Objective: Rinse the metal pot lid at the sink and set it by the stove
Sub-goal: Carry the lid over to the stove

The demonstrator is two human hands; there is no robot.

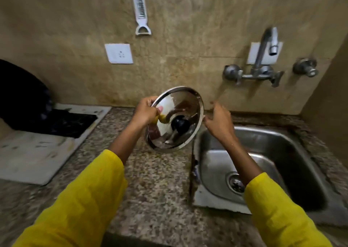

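A shiny round metal pot lid (180, 103) with a black knob (179, 123) is held tilted in the air over the counter, just left of the steel sink (278, 139). My left hand (146, 112) grips the lid's left rim, thumb on the top face. My right hand (219, 121) is at the lid's right rim with fingers spread, fingertips touching or nearly touching the edge. The stove (69, 122), black on a white base, sits at the left. The tap (267, 45) on the wall shows no water running.
A speckled granite counter (154, 186) runs between stove and sink. A dark rounded object (20, 96) stands at the far left over the stove. A white peeler (140, 11) hangs on the tiled wall above a white socket (119, 53). The sink drain (235, 182) lies beneath my right forearm.
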